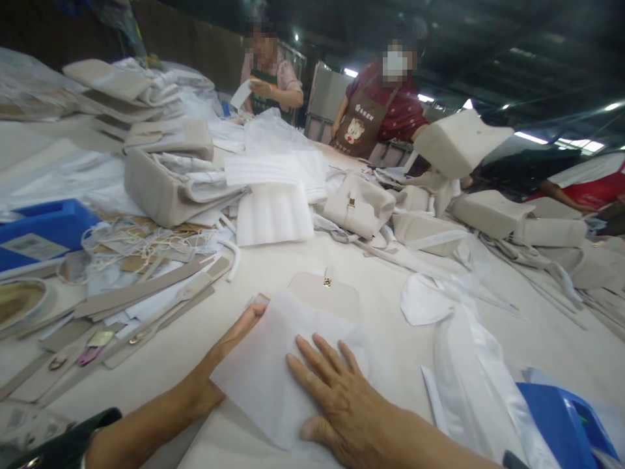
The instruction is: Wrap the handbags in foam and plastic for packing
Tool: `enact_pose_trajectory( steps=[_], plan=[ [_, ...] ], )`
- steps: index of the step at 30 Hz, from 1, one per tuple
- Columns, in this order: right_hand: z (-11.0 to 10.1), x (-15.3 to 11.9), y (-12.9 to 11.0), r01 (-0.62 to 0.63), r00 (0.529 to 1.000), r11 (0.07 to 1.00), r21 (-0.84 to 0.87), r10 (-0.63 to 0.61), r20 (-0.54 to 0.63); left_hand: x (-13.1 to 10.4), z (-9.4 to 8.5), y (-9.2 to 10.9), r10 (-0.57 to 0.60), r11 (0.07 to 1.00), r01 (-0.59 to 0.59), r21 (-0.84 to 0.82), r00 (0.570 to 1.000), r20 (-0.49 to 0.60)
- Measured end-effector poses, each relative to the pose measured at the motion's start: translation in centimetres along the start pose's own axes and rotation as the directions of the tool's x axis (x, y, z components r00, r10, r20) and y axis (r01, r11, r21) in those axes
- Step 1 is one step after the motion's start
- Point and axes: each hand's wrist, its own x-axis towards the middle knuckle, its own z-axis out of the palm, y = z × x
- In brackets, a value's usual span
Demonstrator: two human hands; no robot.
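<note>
My right hand (339,394) lies flat with fingers spread on a thin, translucent white sheet (263,371). The sheet covers most of a light beige bag piece under it. Beyond its far edge, a rounded beige flap (325,294) with a small gold clasp (327,282) shows. My left hand (239,339) is at the sheet's left edge, partly behind it, with its fingers curled closed. A small pale-brown thing shows at those fingertips, too little of it to name.
To the left lie beige straps (161,286), corded tags (146,247) and a blue tray (43,234). Beige handbags (359,205) and white foam sheets (273,215) stand ahead. White wrapping (478,378) and a blue container (561,417) are at right. Co-workers (375,111) stand across the table.
</note>
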Motion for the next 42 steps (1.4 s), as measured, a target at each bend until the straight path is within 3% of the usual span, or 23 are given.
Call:
enact_pose_trajectory(
  steps=[3,5,10,15,17,18,20,22,23,25,27,29,33,36,39,42],
  plan=[
    [0.4,0.2,0.6,0.064,0.996,0.998,0.029,-0.063,-0.057,0.2,0.2,1.1,-0.119,0.941,0.080,-0.328,0.988,-0.102],
    [0.7,0.3,1.1,0.105,0.991,0.993,0.053,-0.100,-0.086,0.4,0.4,1.5,-0.169,0.876,0.100,-0.471,0.980,-0.107],
    [1.0,0.5,1.9,0.089,0.996,0.992,0.091,-0.086,-0.035,0.3,0.7,1.9,-0.144,0.862,0.080,-0.500,0.985,-0.092],
    [1.1,0.8,2.3,0.104,0.994,0.988,0.111,-0.101,-0.027,0.7,0.0,3.1,-0.098,0.960,0.053,-0.274,0.983,-0.154],
    [1.3,0.9,2.6,0.113,0.993,0.988,0.103,-0.110,-0.028,1.3,-0.7,4.0,0.011,1.000,-0.009,0.007,0.972,-0.236],
    [1.4,1.1,2.7,0.119,0.993,0.988,0.099,-0.117,-0.030,1.6,-1.1,4.6,0.116,0.976,-0.062,0.211,0.959,-0.258],
    [1.7,1.3,2.9,0.138,0.990,0.986,0.093,-0.135,-0.035,2.2,-1.3,5.8,0.356,0.763,-0.190,0.619,0.922,-0.155],
    [1.8,1.5,3.2,0.162,0.986,0.983,0.085,-0.159,-0.045,2.7,-0.7,7.0,0.431,0.473,-0.317,0.822,0.897,0.098],
    [1.9,1.5,3.3,0.171,0.985,0.982,0.077,-0.168,-0.051,3.0,-0.1,7.3,0.396,0.370,-0.366,0.854,0.893,0.211],
    [2.0,1.7,3.5,0.183,0.982,0.981,0.058,-0.180,-0.057,3.6,1.5,7.4,0.259,0.266,-0.423,0.866,0.897,0.358],
    [2.2,1.8,3.7,0.191,0.980,0.981,0.036,-0.189,-0.061,4.5,3.1,6.5,0.108,0.217,-0.426,0.879,0.905,0.412],
    [2.5,1.9,4.1,0.206,0.975,0.979,0.009,-0.204,-0.087,5.3,4.0,4.9,0.022,0.172,-0.394,0.903,0.918,0.396],
    [2.9,2.2,4.7,0.242,0.962,0.970,-0.027,-0.244,-0.120,6.2,3.9,1.3,0.125,0.119,-0.347,0.930,0.935,0.333],
    [3.2,2.2,4.9,0.206,0.968,0.979,0.007,-0.203,-0.145,6.0,3.4,-0.1,0.185,0.127,-0.348,0.929,0.928,0.322],
    [3.3,2.0,4.6,0.058,0.964,0.992,0.112,-0.027,-0.266,5.7,3.4,-0.2,0.213,0.100,-0.351,0.931,0.921,0.325],
    [2.7,2.0,4.3,-0.101,0.916,0.977,0.187,0.164,-0.365,5.6,3.7,-0.1,0.231,0.040,-0.347,0.937,0.916,0.329]
  ],
)
